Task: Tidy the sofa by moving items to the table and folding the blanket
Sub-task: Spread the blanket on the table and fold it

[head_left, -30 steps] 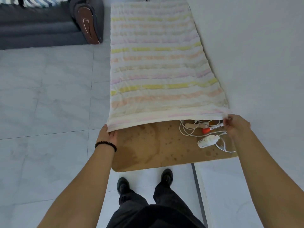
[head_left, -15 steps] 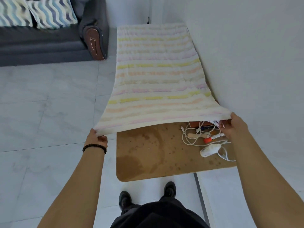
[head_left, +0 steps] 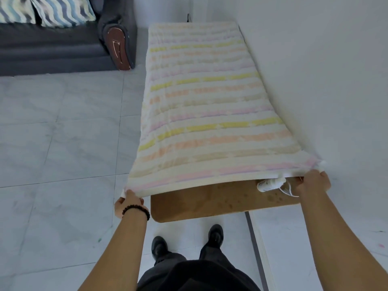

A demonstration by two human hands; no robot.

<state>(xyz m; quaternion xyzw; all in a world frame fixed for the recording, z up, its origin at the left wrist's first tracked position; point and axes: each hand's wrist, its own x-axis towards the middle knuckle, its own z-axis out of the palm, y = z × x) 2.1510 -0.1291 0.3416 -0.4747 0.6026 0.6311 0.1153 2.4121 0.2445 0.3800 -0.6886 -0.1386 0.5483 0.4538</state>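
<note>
A striped pastel blanket (head_left: pixel 210 114) lies stretched along the brown table (head_left: pixel 210 204) beside the white wall. My left hand (head_left: pixel 128 203) grips its near left corner, just off the table's left edge. My right hand (head_left: pixel 312 182) grips the near right corner over the table's right side. The blanket's near edge is lifted a little above the tabletop. A white plug with a cable (head_left: pixel 270 184) peeks out from under that edge, next to my right hand. Other items under the blanket are hidden.
A dark grey sofa (head_left: pixel 63 49) with wavy-patterned cushions (head_left: pixel 63 11) stands at the far left, its brown armrest end (head_left: pixel 117 49) close to the table. Pale marble floor tiles (head_left: pixel 58 143) spread to the left. My feet stand just before the table's near edge.
Both hands have drawn the blanket's near edge toward me, so it now covers most of the cables and more of the tabletop. My left hand has moved out past the table's left edge.
</note>
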